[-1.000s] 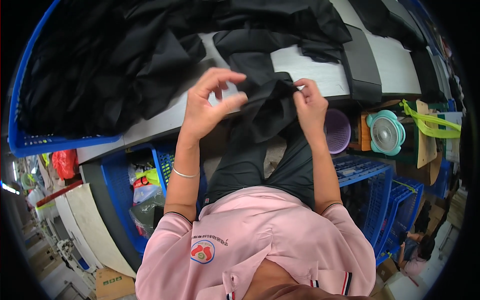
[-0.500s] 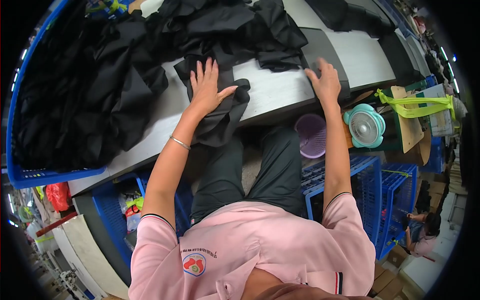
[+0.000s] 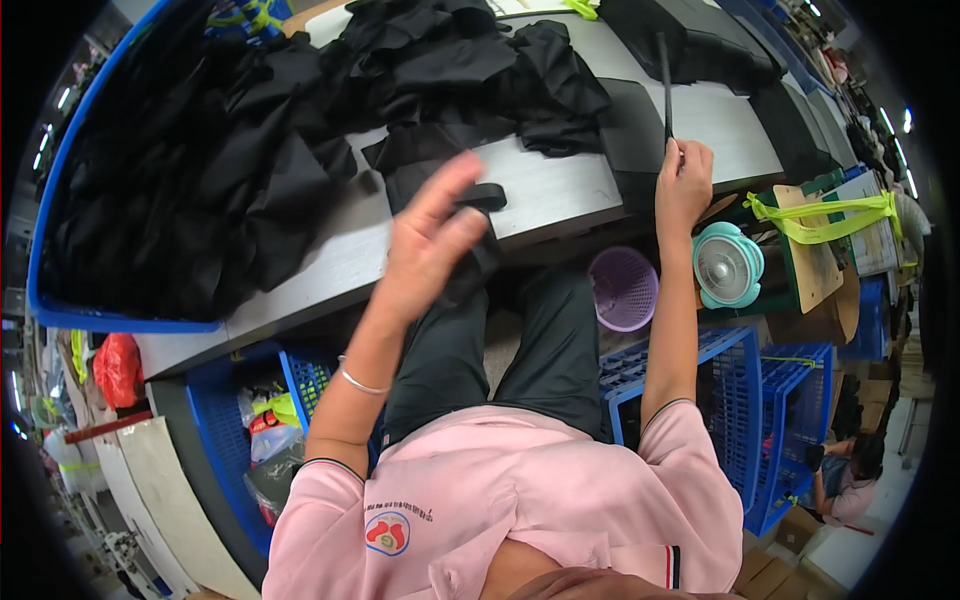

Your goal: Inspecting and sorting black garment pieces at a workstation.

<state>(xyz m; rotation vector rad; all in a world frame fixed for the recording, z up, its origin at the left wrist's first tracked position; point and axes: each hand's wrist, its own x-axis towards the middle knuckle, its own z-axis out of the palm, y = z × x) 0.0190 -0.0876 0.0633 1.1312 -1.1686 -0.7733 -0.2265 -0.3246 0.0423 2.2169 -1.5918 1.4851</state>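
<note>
Above the near edge of the white table [image 3: 560,200], my left hand [image 3: 422,250] is raised and smeared by motion, its fingers stretched and apart, with no object visible in it. Beneath it a black fabric piece [image 3: 405,160] lies partly on the table, its end hanging over the edge toward my lap. My right hand [image 3: 684,185] is closed in a pinch on a thin black strip [image 3: 666,85], which sticks up and away from me; it could be a flat piece seen edge-on. Left of that hand lies a dark grey panel [image 3: 632,125].
Black fabric [image 3: 200,170] is heaped in a big blue crate [image 3: 120,322] at left, with a crumpled black pile [image 3: 430,60] beyond. Stacked black pieces [image 3: 700,45] lie far right. A purple basket [image 3: 625,290], a turquoise fan [image 3: 728,265] and blue crates [image 3: 690,375] stand at right.
My left hand has lifted off the black fabric piece and come nearer to me. My right hand has moved slightly right and closed on the thin black strip, which now stands up.
</note>
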